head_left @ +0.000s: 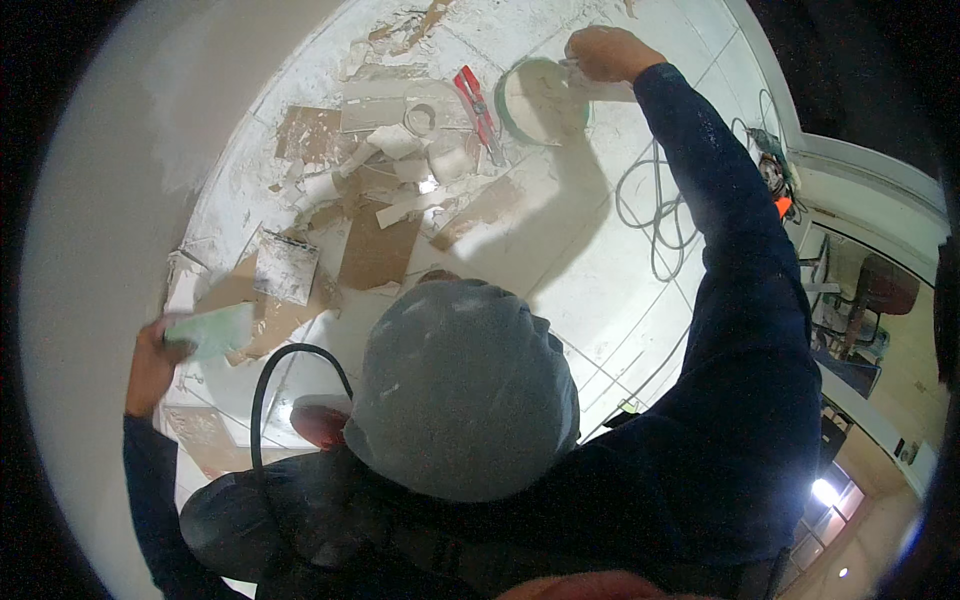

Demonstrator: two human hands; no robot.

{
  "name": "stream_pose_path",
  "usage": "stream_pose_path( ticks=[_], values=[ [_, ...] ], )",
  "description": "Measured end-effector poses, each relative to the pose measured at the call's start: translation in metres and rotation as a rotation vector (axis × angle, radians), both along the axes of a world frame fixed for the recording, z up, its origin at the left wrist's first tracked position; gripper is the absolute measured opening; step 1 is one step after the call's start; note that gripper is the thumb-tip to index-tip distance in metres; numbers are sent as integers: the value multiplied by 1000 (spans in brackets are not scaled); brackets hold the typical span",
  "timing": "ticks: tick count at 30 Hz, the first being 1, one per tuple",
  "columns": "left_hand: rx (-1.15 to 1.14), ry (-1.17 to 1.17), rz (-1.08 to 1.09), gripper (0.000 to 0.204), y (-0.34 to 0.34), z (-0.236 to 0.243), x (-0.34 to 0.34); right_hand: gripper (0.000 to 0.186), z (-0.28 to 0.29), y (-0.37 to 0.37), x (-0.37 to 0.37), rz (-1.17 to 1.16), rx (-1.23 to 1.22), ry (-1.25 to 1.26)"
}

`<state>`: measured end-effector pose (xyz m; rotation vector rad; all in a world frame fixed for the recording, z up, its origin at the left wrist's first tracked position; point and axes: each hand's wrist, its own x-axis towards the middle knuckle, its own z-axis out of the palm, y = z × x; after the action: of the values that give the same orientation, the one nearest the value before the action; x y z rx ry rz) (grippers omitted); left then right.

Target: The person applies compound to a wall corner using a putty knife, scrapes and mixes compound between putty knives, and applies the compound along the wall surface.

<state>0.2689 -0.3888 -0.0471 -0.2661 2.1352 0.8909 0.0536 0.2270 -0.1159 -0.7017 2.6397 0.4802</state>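
On the far left, beside the wall, my left hand [152,368] grips one end of a pale green flat rectangular piece [212,331]; its exact kind is unclear. My right hand [612,52] is closed at the far right, over the edge of a round bucket [508,112] containing pale material. A whitish flat edge shows just under that hand, but what the fingers hold is hidden. Left of the bucket lies a red-handled utility knife [475,105]. A roll of tape [420,120] rests among scraps, and a plaster-smeared square plate [286,266] lies nearer my left hand.
Cardboard pieces [382,245] and plaster debris cover the tiled floor [570,270] along the wall [110,200]. A coiled grey cable [650,225] lies at right, near a power tool [768,165]. A rounded grey cloth shape [460,390] and a black hose [262,400] block the lower middle.
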Motion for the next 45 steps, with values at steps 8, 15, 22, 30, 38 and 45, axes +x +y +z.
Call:
stream_pose_path(
  ticks=[8, 15, 22, 30, 38, 45],
  values=[
    [2, 380, -1139, 31, 247, -53, -103, 17, -51, -18, 8, 134, 94, -39],
    [19, 515, -1079, 49, 393, -107, -98, 22, -47, -37, 21, -3, 156, -248],
    [11, 454, -1032, 44, 412, -147, -103, 26, -68, -15, 15, -138, 73, -416],
    [-11, 500, -982, 53, 421, -165, -98, 25, -112, 39, 20, -27, -317, -385],
    [25, 451, -980, 62, 414, -156, -102, 11, -100, 51, 42, -132, -286, -435],
    [133, 425, -815, 59, 399, -151, -100, 13, -89, 57, 61, -1524, -983, -550]
  ],
)
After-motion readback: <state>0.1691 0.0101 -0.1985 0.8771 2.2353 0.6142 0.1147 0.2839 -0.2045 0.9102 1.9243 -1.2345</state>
